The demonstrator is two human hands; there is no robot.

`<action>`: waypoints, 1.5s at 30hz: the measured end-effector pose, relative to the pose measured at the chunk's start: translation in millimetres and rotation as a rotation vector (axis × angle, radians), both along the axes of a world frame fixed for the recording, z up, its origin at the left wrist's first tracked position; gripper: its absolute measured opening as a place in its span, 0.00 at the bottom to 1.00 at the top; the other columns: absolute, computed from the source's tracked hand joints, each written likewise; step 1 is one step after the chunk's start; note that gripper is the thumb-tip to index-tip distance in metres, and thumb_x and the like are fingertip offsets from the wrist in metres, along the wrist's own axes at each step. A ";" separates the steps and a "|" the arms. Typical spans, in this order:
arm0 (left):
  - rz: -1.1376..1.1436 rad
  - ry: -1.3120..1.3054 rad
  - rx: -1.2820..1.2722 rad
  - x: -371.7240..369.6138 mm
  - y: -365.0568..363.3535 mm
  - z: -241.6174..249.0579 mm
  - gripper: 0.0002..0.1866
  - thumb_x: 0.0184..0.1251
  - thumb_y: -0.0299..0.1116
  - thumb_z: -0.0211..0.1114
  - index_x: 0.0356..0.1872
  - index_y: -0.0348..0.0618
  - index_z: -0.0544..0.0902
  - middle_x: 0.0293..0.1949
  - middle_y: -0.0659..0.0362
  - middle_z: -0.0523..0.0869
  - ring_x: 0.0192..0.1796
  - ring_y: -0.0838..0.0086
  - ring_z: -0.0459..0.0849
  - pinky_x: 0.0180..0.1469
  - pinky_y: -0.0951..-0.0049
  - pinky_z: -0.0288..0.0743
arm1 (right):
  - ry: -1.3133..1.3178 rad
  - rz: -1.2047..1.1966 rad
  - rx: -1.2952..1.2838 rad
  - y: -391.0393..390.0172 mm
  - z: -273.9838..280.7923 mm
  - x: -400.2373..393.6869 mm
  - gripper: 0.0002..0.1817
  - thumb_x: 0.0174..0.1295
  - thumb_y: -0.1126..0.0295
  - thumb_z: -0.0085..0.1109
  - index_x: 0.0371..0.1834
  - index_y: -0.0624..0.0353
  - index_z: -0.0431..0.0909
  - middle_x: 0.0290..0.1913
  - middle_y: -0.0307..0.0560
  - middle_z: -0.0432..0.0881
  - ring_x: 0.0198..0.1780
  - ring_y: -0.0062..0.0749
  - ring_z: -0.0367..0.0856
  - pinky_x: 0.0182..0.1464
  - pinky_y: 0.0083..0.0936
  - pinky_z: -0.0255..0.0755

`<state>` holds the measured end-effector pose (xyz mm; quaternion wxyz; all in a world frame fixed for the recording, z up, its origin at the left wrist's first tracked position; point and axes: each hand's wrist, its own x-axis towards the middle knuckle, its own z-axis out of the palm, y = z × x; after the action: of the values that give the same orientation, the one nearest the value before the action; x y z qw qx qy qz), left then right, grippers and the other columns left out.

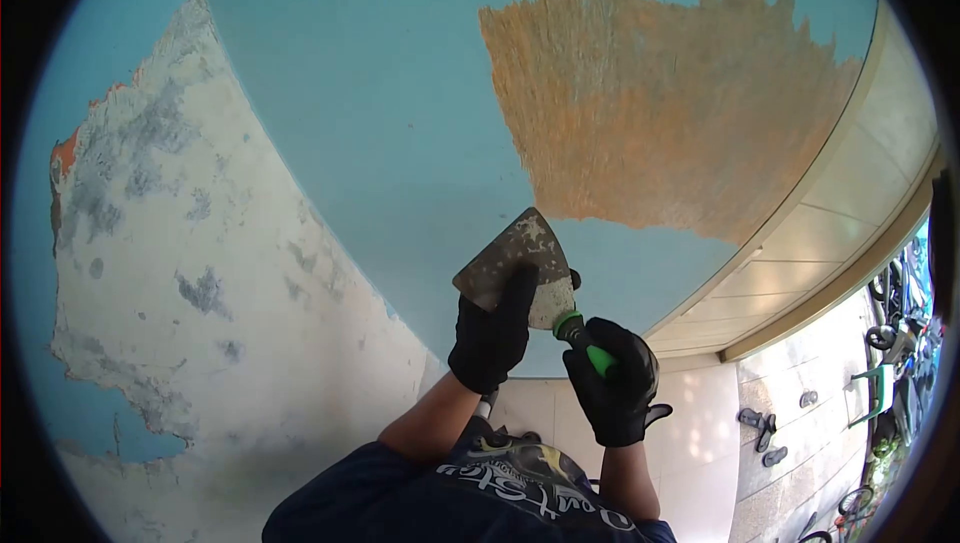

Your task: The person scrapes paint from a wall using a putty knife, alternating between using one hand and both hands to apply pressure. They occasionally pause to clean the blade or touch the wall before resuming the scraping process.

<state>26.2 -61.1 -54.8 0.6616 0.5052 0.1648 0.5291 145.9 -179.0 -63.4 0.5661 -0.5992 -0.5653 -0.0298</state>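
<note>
A wide metal scraper with a green and black handle is pressed flat against a light blue painted wall. My right hand, in a black glove, is closed around the handle. My left hand, also gloved in black, presses its fingers on the blade's flat side. Above the blade, a large patch of blue paint is scraped away, showing orange-brown beneath.
To the left, the wall is stripped to white and grey plaster with ragged blue edges. A tiled ledge runs along the right. Below right, sandals lie on a paved floor beside parked bikes.
</note>
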 end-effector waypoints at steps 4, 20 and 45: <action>-0.016 -0.072 -0.105 1.7 -1.4 4.5 0.17 0.77 0.35 0.56 0.54 0.30 0.75 0.43 0.47 0.88 0.44 0.64 0.90 0.46 0.67 0.85 | 0.038 -0.005 -0.028 2.3 3.6 0.2 0.20 0.45 0.73 0.79 0.44 0.59 0.83 0.35 0.49 0.87 0.34 0.42 0.86 0.38 0.32 0.79; -0.004 -0.105 -0.102 15.1 31.4 7.8 0.19 0.76 0.40 0.58 0.55 0.33 0.74 0.43 0.43 0.86 0.45 0.58 0.89 0.42 0.63 0.86 | 0.019 -0.003 0.005 28.4 20.1 6.6 0.21 0.48 0.73 0.78 0.46 0.59 0.82 0.37 0.50 0.87 0.37 0.41 0.87 0.39 0.31 0.79; 0.078 -0.029 -0.165 23.4 34.2 18.4 0.19 0.77 0.41 0.55 0.57 0.35 0.72 0.40 0.44 0.86 0.42 0.61 0.89 0.37 0.65 0.86 | 0.058 0.076 -0.152 44.0 28.9 22.9 0.21 0.44 0.73 0.78 0.43 0.60 0.83 0.32 0.50 0.86 0.30 0.42 0.86 0.33 0.32 0.78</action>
<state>49.6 -26.8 -36.4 0.6822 0.4342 0.2178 0.5466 168.7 -135.0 -34.5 0.5359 -0.6192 -0.5716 0.0517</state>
